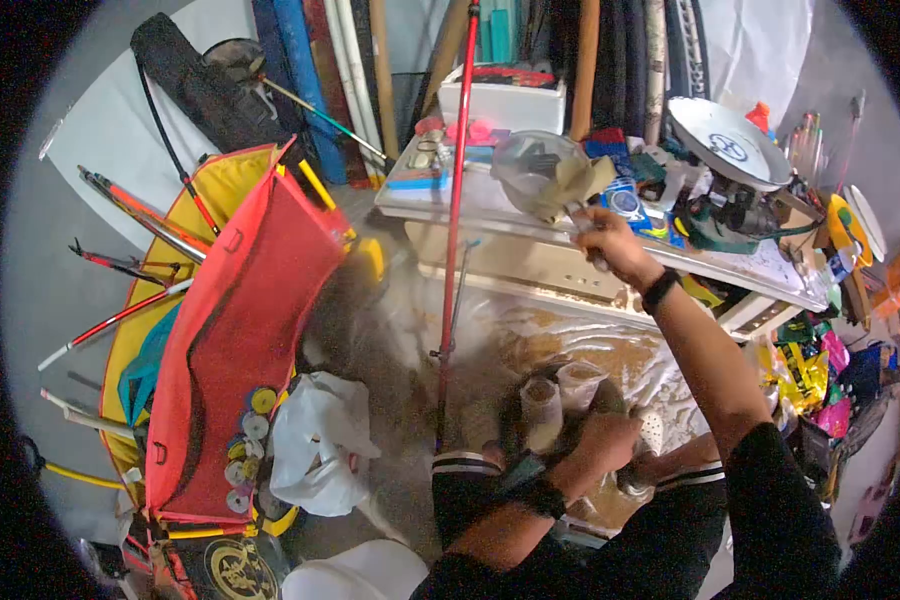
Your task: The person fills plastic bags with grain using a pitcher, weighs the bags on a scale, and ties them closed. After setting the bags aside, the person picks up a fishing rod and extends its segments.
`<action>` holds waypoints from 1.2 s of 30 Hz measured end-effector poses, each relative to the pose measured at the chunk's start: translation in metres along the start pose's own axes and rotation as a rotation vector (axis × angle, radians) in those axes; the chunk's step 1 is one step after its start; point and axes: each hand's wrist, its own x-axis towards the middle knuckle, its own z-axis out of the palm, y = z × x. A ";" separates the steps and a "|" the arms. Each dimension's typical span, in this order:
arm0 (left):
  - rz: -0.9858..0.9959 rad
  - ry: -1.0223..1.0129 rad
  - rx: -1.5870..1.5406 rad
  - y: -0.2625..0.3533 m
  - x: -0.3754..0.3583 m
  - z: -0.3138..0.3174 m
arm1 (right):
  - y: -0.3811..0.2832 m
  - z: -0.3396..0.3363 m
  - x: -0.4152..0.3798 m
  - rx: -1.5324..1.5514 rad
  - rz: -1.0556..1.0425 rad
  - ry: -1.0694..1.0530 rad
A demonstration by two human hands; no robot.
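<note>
My right hand [615,248], wearing a dark wristband, is raised at the front edge of the white table [410,205]. Its fingers are closed round the handle of a tool with a pale beige head [576,190], blurred by motion. That head overlaps a translucent round bowl [522,160] on the table. Low between my knees, my left hand [610,445] is closed beside a dark round vessel [607,400]; I cannot tell what its fingers hold. A pale translucent cup [541,402] and a crumpled clear bag [580,380] are just behind it.
A red pole [457,200] stands upright in front of the table. To the left is a red and yellow fabric cart [255,310] with rods along its side, beside a white plastic bag [322,440]. A large white dish [730,145] and clutter cover the table's right side.
</note>
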 end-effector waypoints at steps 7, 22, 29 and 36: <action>-0.045 0.110 0.043 -0.015 0.008 0.028 | 0.041 0.040 0.088 0.070 0.023 -0.041; 0.029 0.066 -0.474 -0.048 0.008 0.072 | 0.008 0.007 -0.034 -0.756 -0.447 0.073; 0.107 0.113 -0.086 0.004 -0.003 -0.014 | 0.053 -0.025 -0.219 -0.677 0.216 -0.188; 0.135 0.198 -0.082 0.016 -0.017 0.010 | 0.125 -0.044 -0.227 -0.363 0.381 -0.345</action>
